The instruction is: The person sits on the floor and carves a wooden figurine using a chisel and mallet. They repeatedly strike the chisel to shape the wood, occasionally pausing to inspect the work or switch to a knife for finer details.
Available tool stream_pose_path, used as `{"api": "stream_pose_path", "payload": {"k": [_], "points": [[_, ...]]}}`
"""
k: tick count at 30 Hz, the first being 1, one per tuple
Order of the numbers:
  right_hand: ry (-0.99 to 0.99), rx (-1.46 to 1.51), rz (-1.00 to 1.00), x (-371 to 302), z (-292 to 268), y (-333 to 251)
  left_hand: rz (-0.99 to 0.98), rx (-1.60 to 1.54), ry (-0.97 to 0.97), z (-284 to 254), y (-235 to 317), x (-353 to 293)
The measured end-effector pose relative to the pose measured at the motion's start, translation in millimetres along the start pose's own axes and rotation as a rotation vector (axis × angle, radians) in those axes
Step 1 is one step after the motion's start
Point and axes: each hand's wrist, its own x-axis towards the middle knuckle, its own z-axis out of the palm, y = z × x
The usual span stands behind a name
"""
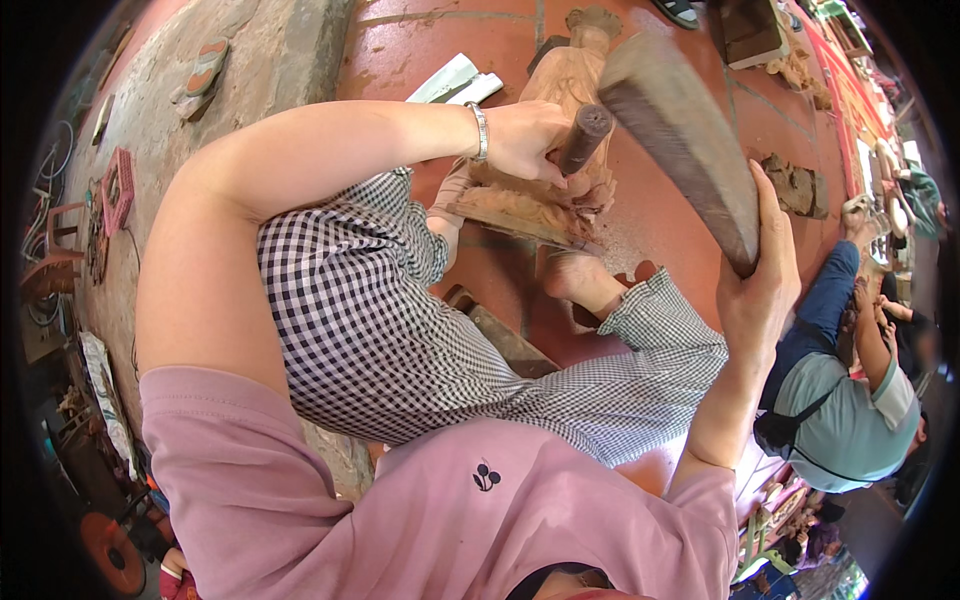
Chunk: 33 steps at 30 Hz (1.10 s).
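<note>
A carved wooden statue (560, 85) lies on the floor in front of me, between my bare feet, with its wider base toward me. My left hand (525, 140), a bracelet at its wrist, is closed around a chisel with a dark round handle (584, 142); the handle's end points up toward me, and its blade is hidden behind my hand and the handle. On the right, my right hand (760, 270) grips the narrow end of a heavy wooden mallet (685, 140). The mallet's broad end is raised near the chisel handle, apart from it and blurred by motion.
Beneath my legs lies a wooden block (500, 335). A white folded sheet (455, 82) rests left of the statue. Right of it are a piece of wood (795, 187) and a dark box (750, 32). A co-worker (845, 415) sits close on my right. A sandal (206, 68) lies far left.
</note>
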Motion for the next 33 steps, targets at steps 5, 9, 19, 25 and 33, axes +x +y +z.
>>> {"api": "stream_pose_path", "payload": {"k": [5, 9, 19, 25, 33], "points": [[-0.165, -0.276, 0.064, -0.5, -2.9, -5.8, 0.04, 0.01, 0.04, 4.8, -1.4, -3.1], [-0.025, -0.036, 0.035, -2.3, -1.0, -3.0, -0.005, -0.067, 0.009, -3.1, 1.8, 0.4], [-0.018, -0.283, -0.117, -2.4, -1.2, -2.4, 0.086, 0.096, 0.144, 9.3, 3.5, -12.6], [-0.029, -0.254, -0.124, -3.3, 0.9, -1.4, 0.145, 0.113, 0.185, 17.3, -8.3, -11.7], [-0.029, -0.271, -0.139, -8.4, 2.3, 11.9, 0.145, 0.283, 0.155, 24.3, -15.5, -10.0]]}}
